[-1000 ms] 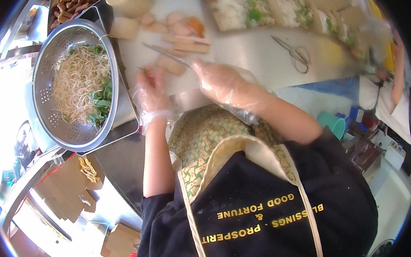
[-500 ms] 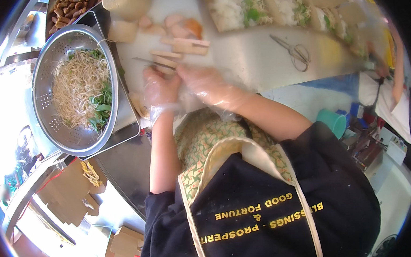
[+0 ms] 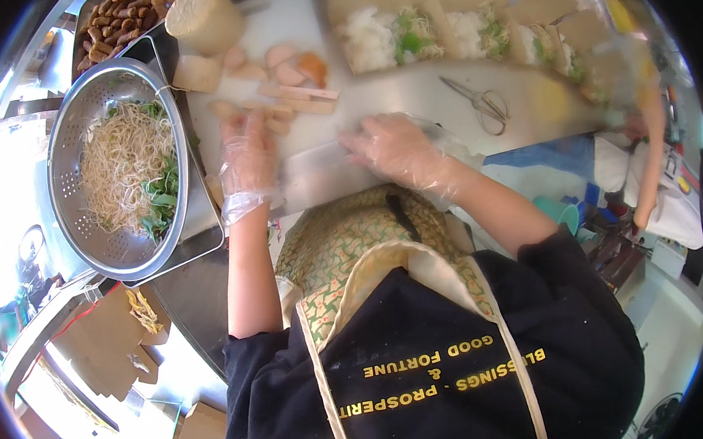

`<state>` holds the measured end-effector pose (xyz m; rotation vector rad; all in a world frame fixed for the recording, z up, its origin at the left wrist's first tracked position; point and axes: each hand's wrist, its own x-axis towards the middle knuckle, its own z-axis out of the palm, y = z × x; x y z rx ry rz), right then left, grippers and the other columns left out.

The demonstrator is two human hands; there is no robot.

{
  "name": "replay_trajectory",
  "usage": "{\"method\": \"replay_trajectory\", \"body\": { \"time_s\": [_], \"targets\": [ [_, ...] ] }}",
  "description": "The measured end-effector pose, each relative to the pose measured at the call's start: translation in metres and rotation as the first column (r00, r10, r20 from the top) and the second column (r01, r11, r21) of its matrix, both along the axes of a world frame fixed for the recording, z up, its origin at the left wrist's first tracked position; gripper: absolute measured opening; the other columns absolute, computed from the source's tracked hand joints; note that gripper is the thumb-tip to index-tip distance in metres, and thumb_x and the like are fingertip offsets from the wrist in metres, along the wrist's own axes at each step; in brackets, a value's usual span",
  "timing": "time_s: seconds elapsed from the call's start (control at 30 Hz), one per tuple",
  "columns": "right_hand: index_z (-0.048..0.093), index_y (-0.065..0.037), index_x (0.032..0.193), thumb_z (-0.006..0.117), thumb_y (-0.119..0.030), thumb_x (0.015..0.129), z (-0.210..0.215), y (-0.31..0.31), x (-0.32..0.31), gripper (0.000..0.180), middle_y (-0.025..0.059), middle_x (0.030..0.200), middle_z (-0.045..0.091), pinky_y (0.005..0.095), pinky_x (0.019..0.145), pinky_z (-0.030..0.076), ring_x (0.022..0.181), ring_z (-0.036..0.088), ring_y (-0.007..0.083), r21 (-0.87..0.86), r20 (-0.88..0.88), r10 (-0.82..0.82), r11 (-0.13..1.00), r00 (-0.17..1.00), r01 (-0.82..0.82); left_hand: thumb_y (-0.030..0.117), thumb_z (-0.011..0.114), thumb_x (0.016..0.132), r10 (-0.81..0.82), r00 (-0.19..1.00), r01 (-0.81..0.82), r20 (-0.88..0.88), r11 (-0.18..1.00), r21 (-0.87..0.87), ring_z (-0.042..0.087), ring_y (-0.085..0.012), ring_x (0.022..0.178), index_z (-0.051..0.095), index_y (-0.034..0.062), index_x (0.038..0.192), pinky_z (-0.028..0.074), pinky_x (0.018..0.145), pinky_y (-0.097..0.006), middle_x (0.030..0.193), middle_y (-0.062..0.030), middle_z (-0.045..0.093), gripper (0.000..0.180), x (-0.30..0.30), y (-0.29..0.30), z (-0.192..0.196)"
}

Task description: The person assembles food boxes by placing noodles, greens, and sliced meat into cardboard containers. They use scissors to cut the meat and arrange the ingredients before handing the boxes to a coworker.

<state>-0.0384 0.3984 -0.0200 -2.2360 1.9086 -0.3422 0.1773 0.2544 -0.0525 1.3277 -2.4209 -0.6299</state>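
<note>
My left hand (image 3: 249, 157), in a clear plastic glove, is at the near left of the white cutting board (image 3: 263, 32). Its fingers bend down onto pale cut slices (image 3: 275, 121), slightly blurred. Toward the table's near edge, my gloved right hand (image 3: 399, 148) rests with curled fingers; whatever may be under them is hidden. The knife is not visible. Past my left hand lie pale sticks (image 3: 309, 100), round pinkish slices (image 3: 282, 67) and an orange-edged piece (image 3: 312, 67). A pale block (image 3: 196, 73) and a thick pale roll (image 3: 202, 21) sit farther left.
A metal colander (image 3: 63, 177) with bean sprouts (image 3: 123, 169) and green leaves (image 3: 161, 200) stands left. Scissors (image 3: 485, 107) lie right of my right hand. Cardboard boxes with white noodles (image 3: 369, 41) line the far side. Browned rolls (image 3: 118, 24) fill a tray. Another person's arm (image 3: 651, 145) is at right.
My hands have drawn apart: the right one moved right and toward me, the left one slightly left. The knife seen between them is out of sight now.
</note>
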Motion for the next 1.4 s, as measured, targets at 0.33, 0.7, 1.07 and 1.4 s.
{"method": "replay_trajectory", "body": {
  "time_s": [0.33, 0.7, 1.07, 1.4],
  "targets": [
    [0.062, -0.002, 0.103, 0.053, -0.012, 0.094, -0.007, -0.116, 0.022, 0.016, 0.0127, 0.085, 0.066, 0.0423, 0.063, 0.055, 0.075, 0.068, 0.0317, -0.091, -0.097, -0.103, 0.991, 0.99, 0.095, 0.012, 0.068, 0.083, 0.002, 0.994, -0.016, 0.106, 0.991, 0.132, 0.064, -0.0403, 0.101, 0.06, 0.0117, 0.121, 0.053, 0.085, -0.049, 0.108, -0.0213, 0.064, 0.039, 0.002, -0.014, 0.024],
    [0.06, 0.0, 0.118, 0.062, -0.018, 0.098, 0.068, -0.082, -0.085, 0.027, 0.0065, 0.079, 0.064, 0.03, 0.049, 0.047, 0.057, 0.057, 0.0116, 0.533, 0.648, -0.675, 0.733, 0.353, 0.423, 0.028, 0.073, 0.084, -0.008, 0.957, -0.008, 0.291, 0.998, 0.056, 0.065, -0.0431, 0.094, 0.061, 0.0116, 0.119, 0.052, 0.08, -0.053, 0.103, -0.0208, 0.067, 0.041, -0.02, -0.028, 0.021],
    [0.061, -0.007, 0.11, 0.058, -0.024, 0.097, 0.03, -0.089, -0.056, 0.022, 0.0145, 0.105, 0.068, 0.0411, 0.082, 0.051, 0.094, 0.065, 0.0303, 0.064, 0.306, -0.454, 0.887, 0.837, 0.458, 0.042, 0.071, 0.088, 0.315, 0.948, -0.288, 0.039, 0.803, 0.522, 0.065, -0.0279, 0.092, 0.066, 0.0037, 0.113, 0.05, 0.078, -0.039, 0.103, -0.0175, 0.068, 0.046, 0.012, -0.018, 0.035],
    [0.06, -0.006, 0.11, 0.044, -0.036, 0.104, -0.007, -0.077, 0.032, 0.035, 0.0198, 0.086, 0.066, 0.0468, 0.074, 0.05, 0.08, 0.064, 0.0342, 0.175, 0.422, -0.33, 0.943, 0.844, 0.282, 0.043, 0.076, 0.087, 0.646, 0.705, -0.225, -0.293, 0.595, 0.771, 0.044, -0.005, 0.053, 0.063, 0.0083, 0.098, 0.03, 0.046, -0.022, 0.076, 0.0022, 0.058, 0.039, 0.001, -0.006, 0.015]
  ]
}}
